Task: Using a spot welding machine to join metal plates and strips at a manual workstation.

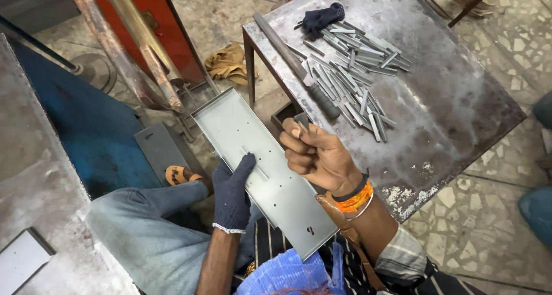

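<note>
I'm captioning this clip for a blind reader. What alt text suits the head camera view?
Seen from above, a seated person's gloved left hand steadies a long grey metal tray on their lap, while the bare right hand pinches a small metal piece above it. A metal table beside them holds a pile of metal strips, a file and a dark glove.

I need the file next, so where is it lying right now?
In the head view, the file lies on the metal table, along the left edge of the pile of metal strips, above the right hand.
</note>
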